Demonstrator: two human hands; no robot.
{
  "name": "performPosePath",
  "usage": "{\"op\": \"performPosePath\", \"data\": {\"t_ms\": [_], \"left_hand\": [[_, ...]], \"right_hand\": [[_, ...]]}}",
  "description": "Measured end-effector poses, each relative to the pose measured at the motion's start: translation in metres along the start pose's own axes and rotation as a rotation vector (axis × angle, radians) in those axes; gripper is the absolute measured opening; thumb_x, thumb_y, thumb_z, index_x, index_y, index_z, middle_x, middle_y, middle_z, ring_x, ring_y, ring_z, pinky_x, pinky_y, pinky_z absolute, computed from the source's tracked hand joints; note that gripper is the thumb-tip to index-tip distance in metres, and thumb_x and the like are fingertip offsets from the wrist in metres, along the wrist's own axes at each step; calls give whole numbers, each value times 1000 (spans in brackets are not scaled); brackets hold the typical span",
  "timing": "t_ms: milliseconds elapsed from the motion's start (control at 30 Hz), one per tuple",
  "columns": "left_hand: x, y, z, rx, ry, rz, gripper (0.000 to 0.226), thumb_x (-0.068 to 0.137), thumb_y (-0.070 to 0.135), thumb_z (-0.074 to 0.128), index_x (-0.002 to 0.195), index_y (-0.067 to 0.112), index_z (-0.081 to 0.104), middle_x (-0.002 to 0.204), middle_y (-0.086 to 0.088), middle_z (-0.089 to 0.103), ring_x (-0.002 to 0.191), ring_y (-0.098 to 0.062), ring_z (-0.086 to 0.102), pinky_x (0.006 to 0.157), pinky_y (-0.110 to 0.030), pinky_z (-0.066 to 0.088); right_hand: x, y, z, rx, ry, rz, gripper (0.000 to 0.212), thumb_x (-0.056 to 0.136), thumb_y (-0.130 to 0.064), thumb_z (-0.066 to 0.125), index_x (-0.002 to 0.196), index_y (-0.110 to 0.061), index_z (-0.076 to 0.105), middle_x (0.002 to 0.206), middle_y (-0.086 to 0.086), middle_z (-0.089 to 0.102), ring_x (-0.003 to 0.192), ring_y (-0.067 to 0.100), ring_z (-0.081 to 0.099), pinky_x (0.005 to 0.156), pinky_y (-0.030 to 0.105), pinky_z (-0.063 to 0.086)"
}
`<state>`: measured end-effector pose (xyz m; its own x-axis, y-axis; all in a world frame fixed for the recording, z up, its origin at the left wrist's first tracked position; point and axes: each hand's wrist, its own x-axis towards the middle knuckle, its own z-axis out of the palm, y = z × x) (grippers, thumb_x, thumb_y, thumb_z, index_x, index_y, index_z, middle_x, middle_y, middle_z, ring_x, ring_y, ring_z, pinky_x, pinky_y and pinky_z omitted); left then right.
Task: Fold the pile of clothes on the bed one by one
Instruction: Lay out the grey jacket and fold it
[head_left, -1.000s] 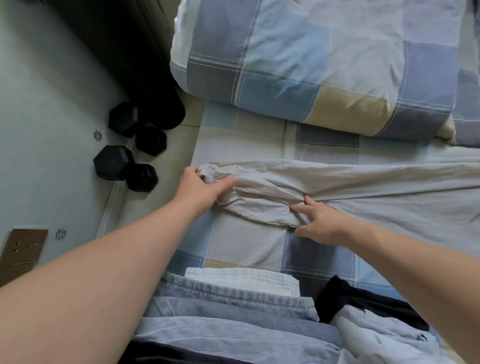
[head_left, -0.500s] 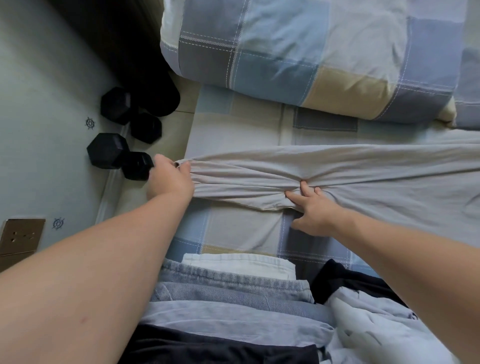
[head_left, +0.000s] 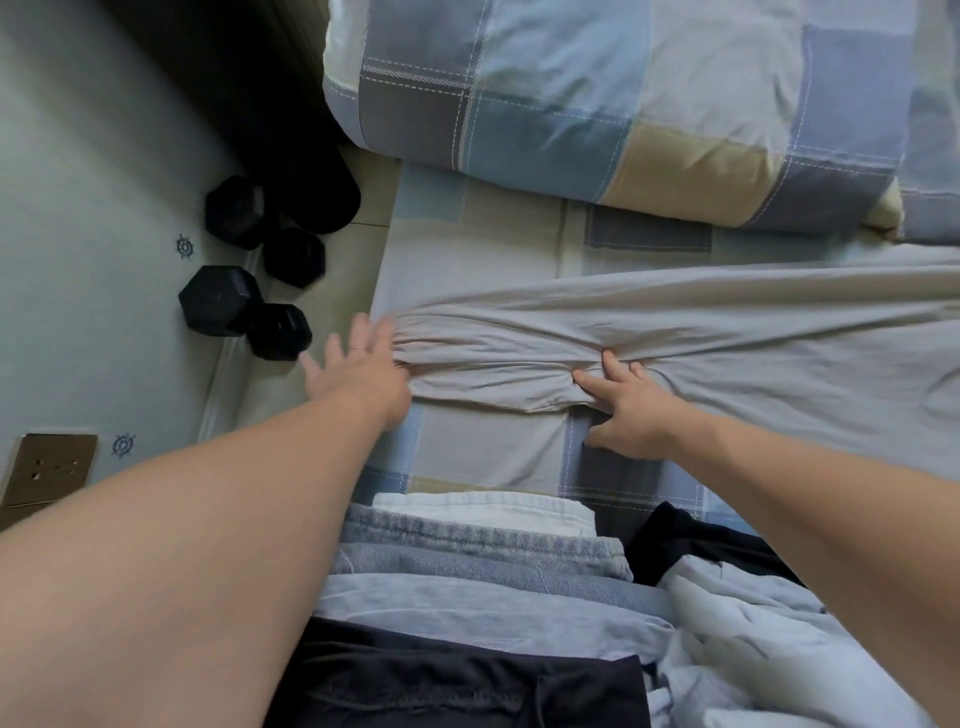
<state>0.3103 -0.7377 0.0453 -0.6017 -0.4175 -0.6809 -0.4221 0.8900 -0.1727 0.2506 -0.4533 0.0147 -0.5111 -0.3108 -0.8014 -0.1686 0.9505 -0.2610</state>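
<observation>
My left hand (head_left: 358, 364) is open, fingers straight and spread, at the bed's left edge where the bunched end of a pale grey-beige garment (head_left: 727, 353) lies. The thumb side of the hand meets the gathered cloth, while the fingers reach out past the mattress edge. The hand is blurred, so I cannot tell how firmly it touches. My right hand (head_left: 631, 410) is also open. It lies flat with its fingers fanned on the garment's near edge, pressing where the fabric puckers into folds, and the thumb rests on the checked bed sheet (head_left: 483, 452).

The garment stretches across the bed from the left edge and runs out of sight on the right; what kind of garment it is I cannot tell. Beyond it lies a checked duvet (head_left: 649, 104) in blue, grey and tan.

Nearest me is a stack of folded clothes: a white piece (head_left: 483, 512), blue jeans (head_left: 478, 556), a light grey piece (head_left: 467, 608) and a black drawstring piece (head_left: 457, 686). Just to their right lie a crumpled black garment (head_left: 691, 545) and a crumpled pale blue garment (head_left: 753, 649).

Left of the bed sit two black hexagonal dumbbells (head_left: 223, 301) on the floor, next to a black roll (head_left: 322, 171). A brass-coloured wall socket (head_left: 47, 467) shows at the far left.
</observation>
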Motion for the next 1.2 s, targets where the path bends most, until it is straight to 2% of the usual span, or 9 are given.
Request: {"op": "performPosePath", "data": {"t_ms": [67,167,267,333,800,933,1033,1100,1200], "left_hand": [[-6,-3,-7,41,110,-74,76,100,27,42,161,29,-3,168,-7,-15,154,-32,-11,123,-54,0],[-22,21,-17,50,325,204,74,97,27,49,160,29,11,169,-2,-7,155,-30,-5,124,-48,6],[-45,57,-27,-77,196,474,67,100,35,48,159,32,17,169,-2,6,155,-26,5,123,-45,14],[-59,83,-33,-126,119,538,62,101,36,48,158,31,24,168,-1,13,154,-23,9,122,-44,20],[-170,311,-58,-132,-108,622,53,105,38,49,155,27,34,157,-2,40,142,-25,39,109,-33,33],[-197,397,-29,-116,-82,577,53,104,36,48,154,27,36,159,-4,37,144,-27,36,114,-35,31],[-216,452,19,-127,-107,524,53,103,34,50,153,22,37,157,-9,40,144,-28,37,115,-34,31],[-232,483,55,-122,-75,492,54,102,35,50,153,23,36,159,-10,34,147,-29,30,118,-35,27],[-267,506,110,-200,-3,406,58,99,36,52,153,27,32,166,-6,15,151,-28,15,118,-42,26]], "right_hand": [[0,-2,-4,31,-12,0,86,90,-34,66,158,-45,15,167,-8,-15,155,25,-10,124,51,13],[-8,-3,-11,100,2,-41,81,91,-32,66,158,-40,22,169,-3,-6,156,26,0,122,37,13],[-33,8,-23,183,70,-96,70,95,-29,65,156,-33,32,156,-1,38,146,21,34,97,17,28],[-55,21,-29,184,178,-84,63,97,-28,61,155,-31,36,142,-1,53,135,23,47,89,19,33],[-138,325,-3,160,404,500,76,96,-39,54,159,-23,15,165,21,13,150,40,18,121,53,21],[-154,347,20,134,20,177,75,98,-44,55,160,-26,18,166,22,4,154,37,8,124,37,10],[-183,359,27,380,-83,-144,51,98,-30,61,148,-24,49,154,6,44,144,21,38,111,21,26],[-198,393,33,440,139,-176,48,97,-24,62,144,-22,54,137,1,59,134,19,50,103,19,33],[-207,458,54,245,427,98,66,96,-28,57,156,-21,32,163,12,28,147,31,28,120,36,24]]}}
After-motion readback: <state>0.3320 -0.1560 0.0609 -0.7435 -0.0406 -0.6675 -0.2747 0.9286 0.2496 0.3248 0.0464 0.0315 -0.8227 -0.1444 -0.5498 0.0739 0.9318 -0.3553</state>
